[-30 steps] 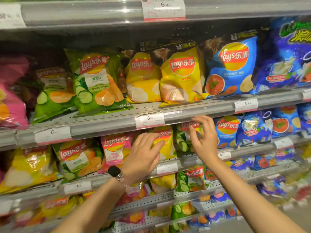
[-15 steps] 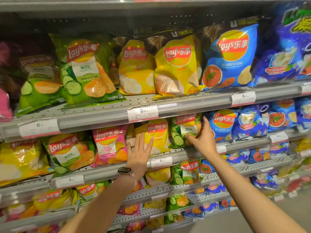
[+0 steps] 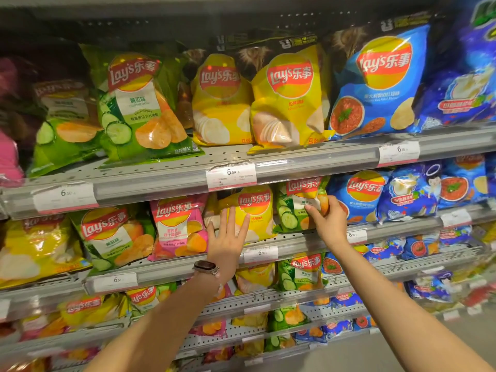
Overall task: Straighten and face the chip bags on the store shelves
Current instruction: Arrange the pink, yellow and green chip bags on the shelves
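Observation:
On the second shelf from the top (image 3: 303, 241) a small yellow chip bag (image 3: 257, 208) stands upright. My left hand (image 3: 226, 237) lies flat against its front, fingers spread, a watch on the wrist. Right of it stands a small green cucumber chip bag (image 3: 291, 210). My right hand (image 3: 328, 220) grips this green bag at its right edge, thumb on the front. A pink chip bag (image 3: 177, 226) stands left of the yellow one.
The top shelf (image 3: 171, 181) carries large green (image 3: 134, 108), yellow (image 3: 287, 95) and blue (image 3: 381, 81) chip bags. Small blue bags (image 3: 362, 194) stand right of my right hand. Price tags (image 3: 230, 174) line the shelf rails. Lower shelves hold more small bags.
Both hands dropped from the rail of the upper shelf to the second shelf. The left hand came to rest flat on the yellow bag, and the right hand closed on the green bag.

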